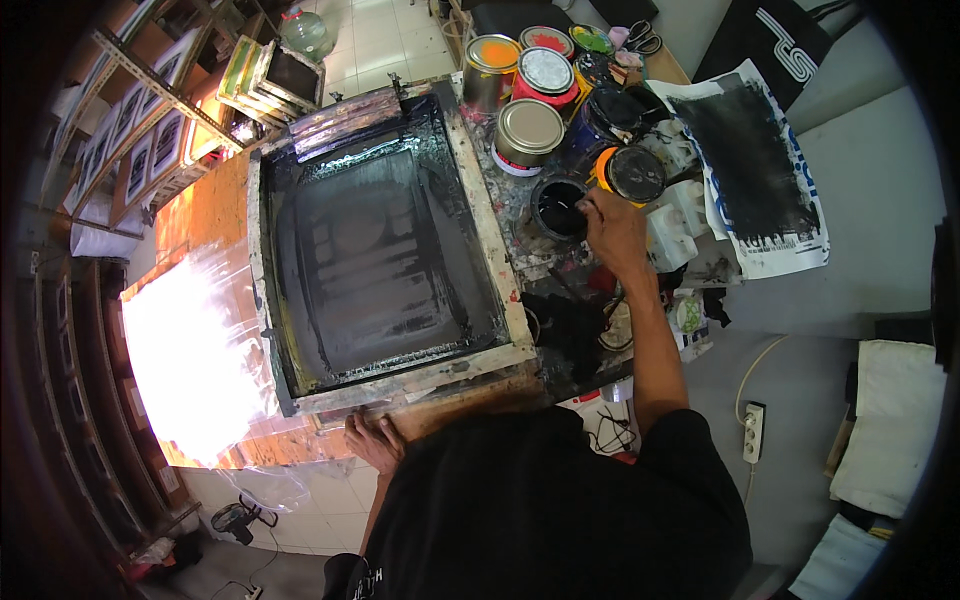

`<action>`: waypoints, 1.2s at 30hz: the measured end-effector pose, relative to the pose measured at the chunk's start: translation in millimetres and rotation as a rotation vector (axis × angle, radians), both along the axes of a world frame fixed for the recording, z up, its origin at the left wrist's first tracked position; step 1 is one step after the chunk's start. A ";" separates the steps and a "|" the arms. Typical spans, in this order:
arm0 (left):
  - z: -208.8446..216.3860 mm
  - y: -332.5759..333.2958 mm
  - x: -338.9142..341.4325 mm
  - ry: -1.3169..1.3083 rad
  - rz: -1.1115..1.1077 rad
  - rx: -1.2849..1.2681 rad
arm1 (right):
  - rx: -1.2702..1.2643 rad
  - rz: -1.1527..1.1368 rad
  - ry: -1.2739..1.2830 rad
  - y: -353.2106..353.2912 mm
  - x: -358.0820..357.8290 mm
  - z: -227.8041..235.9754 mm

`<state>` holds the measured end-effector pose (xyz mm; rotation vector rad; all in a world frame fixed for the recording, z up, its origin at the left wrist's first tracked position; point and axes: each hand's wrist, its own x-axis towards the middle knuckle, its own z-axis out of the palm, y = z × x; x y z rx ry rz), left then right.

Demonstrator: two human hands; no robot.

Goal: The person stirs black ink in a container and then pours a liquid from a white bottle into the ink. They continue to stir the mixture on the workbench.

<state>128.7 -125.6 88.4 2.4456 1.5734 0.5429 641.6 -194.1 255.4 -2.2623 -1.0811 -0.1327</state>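
My right hand (612,228) is over the near right rim of an open pot of black ink (558,210), its fingers pinched together. Whatever they grip is too small or hidden to name. At the front edge of the worktable, my left hand (375,443) lies with fingers stretched and slightly apart, holding nothing. Between the hands and the far side lies a screen-printing frame (515,350), its mesh coated with black ink and showing a faint blocky design. A wide ink-stained squeegee (345,122) rests across the frame's far end.
Several paint cans (530,130) crowd behind the pot, beside an orange-rimmed tub (635,173). A black-smeared sheet (750,160) hangs at the right. Glossy plastic sheeting (200,350) lies left of the frame. Shelving (150,75) and stacked small frames (270,78) stand at the far left.
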 end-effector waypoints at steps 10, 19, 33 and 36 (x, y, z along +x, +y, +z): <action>-6.8 -1.5 -5.5 -0.019 -0.008 0.042 | 0.117 0.053 0.023 14.9 -0.6 -17.3; -5.9 -1.1 -4.3 -0.014 0.008 0.012 | 0.226 -0.013 -0.067 17.1 11.2 -26.4; -6.5 -3.5 -4.8 0.004 0.017 0.011 | 0.226 0.006 -0.044 23.3 0.0 -23.0; -12.8 -0.1 -8.8 -0.013 -0.014 0.048 | 0.060 0.019 -0.021 10.1 -0.8 -8.5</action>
